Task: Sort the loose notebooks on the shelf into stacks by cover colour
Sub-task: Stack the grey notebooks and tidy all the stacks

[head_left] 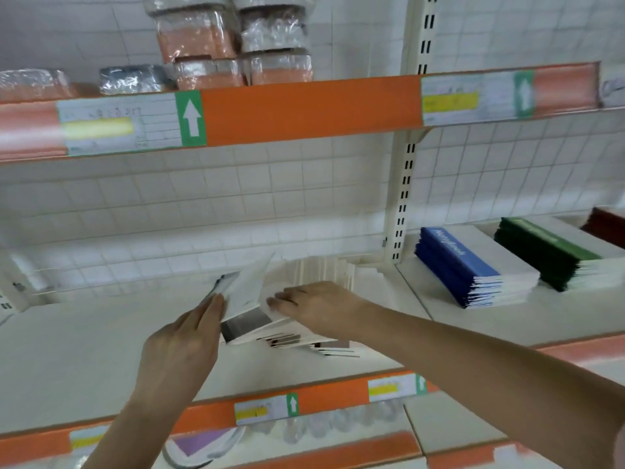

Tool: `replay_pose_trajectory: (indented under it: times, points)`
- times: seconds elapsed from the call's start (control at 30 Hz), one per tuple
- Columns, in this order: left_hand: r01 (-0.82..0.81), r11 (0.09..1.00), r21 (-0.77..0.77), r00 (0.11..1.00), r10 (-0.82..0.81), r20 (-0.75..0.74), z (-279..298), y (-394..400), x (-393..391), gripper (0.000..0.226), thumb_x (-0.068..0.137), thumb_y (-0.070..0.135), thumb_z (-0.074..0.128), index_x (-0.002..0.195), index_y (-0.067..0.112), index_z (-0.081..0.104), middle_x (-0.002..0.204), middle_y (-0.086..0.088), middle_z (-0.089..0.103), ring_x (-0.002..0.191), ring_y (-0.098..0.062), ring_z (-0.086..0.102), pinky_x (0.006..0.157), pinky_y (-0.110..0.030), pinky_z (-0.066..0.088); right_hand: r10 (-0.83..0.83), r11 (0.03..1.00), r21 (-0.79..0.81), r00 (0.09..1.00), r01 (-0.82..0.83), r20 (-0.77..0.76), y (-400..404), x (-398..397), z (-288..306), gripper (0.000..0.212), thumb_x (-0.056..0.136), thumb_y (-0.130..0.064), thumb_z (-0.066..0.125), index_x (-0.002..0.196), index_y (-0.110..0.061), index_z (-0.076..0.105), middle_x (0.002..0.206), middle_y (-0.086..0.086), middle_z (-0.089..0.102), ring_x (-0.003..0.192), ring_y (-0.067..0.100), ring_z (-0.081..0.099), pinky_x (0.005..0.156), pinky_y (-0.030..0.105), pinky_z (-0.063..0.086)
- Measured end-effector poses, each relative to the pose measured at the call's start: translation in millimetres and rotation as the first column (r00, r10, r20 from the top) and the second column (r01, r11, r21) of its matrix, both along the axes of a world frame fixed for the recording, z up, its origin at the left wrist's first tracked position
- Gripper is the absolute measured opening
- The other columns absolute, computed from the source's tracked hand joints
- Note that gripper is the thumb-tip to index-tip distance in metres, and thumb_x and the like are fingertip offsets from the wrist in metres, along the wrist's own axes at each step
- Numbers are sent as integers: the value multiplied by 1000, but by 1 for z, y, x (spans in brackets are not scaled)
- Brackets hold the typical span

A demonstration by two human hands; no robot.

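Because the loose notebooks [291, 336] lie in a slipping, fanned pile on the middle of the white shelf [84, 350], I think they could slide apart or spill off the front edge if I pull too fast. My left hand [184, 343] holds up one tilted book [245, 289], fingers nearly straight against it. My right hand [316, 308] rests flat and open on the pile. The blue stack [473, 265] and green stack [548, 253] sit well apart on the right, past the upright post [404, 198].
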State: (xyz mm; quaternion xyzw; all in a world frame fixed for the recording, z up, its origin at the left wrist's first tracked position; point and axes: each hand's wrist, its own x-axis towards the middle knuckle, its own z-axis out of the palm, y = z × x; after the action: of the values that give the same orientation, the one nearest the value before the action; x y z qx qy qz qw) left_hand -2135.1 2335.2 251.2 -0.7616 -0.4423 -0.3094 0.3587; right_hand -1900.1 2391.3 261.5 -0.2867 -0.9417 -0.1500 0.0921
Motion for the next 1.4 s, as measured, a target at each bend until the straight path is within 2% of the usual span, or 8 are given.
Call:
replay_pose_trajectory:
  times: [0.1,0.27,0.53,0.77,1.03,1.13,1.23,1.4]
  points:
    - [52,999,6,998,-51,-43,5,2,28,46,55,-7,58,100,-2,68,89,-14,73,52,-26,66,38,-27,44,66,989,137,995,-55,-74,-8,39,-5,43,81,-2,40,111,-6,69,99,8,72,91,21,70,64,29,57]
    - [125,991,56,987,-119,-112,16,3,82,44,56,-8,61,99,-3,70,86,-16,73,50,-26,65,39,-25,44,32,966,259,994,-4,-103,-31,103,-3,56,96,2,15,116,-6,67,111,9,70,103,22,67,85,30,55]
    - [163,985,50,981,-156,-119,16,-3,176,27,73,-5,55,97,7,59,69,-5,65,47,-22,60,38,-25,38,-58,962,247,974,113,-218,-75,214,-3,47,85,8,32,116,-1,66,111,15,69,102,26,67,81,36,57]
    - [159,985,72,976,-146,-162,27,-22,265,17,78,-4,58,86,6,70,63,-3,62,43,-20,57,37,-22,33,-82,952,269,967,148,-241,-105,309,-1,44,80,5,44,116,-5,67,112,11,69,104,23,66,82,33,56]
    - [293,950,106,947,-273,-167,25,-37,372,44,99,2,22,97,9,66,64,-4,61,45,-22,57,37,-26,37,-111,930,311,958,194,-265,-134,417,-3,36,89,4,43,116,-2,67,110,12,70,102,24,67,86,34,55]
    - [303,948,97,944,-285,-168,19,-37,410,41,91,-3,28,110,10,62,73,-5,66,50,-21,60,40,-26,40,-116,925,323,957,202,-265,-142,455,-2,39,93,3,36,115,-1,67,110,13,70,102,25,67,81,35,57]
    - [309,947,88,944,-294,-151,19,-38,447,33,78,-4,42,99,9,64,75,-5,67,48,-22,58,37,-26,39,-126,920,330,956,212,-264,-150,488,1,37,86,5,44,113,-2,69,109,12,71,101,24,68,80,35,58]
    - [342,936,80,935,-331,-126,30,-42,505,41,77,-1,35,90,10,72,71,-2,66,47,-21,58,37,-24,36,-157,900,360,953,247,-260,-158,539,5,42,75,11,57,113,-2,69,110,12,70,103,25,67,81,37,58]
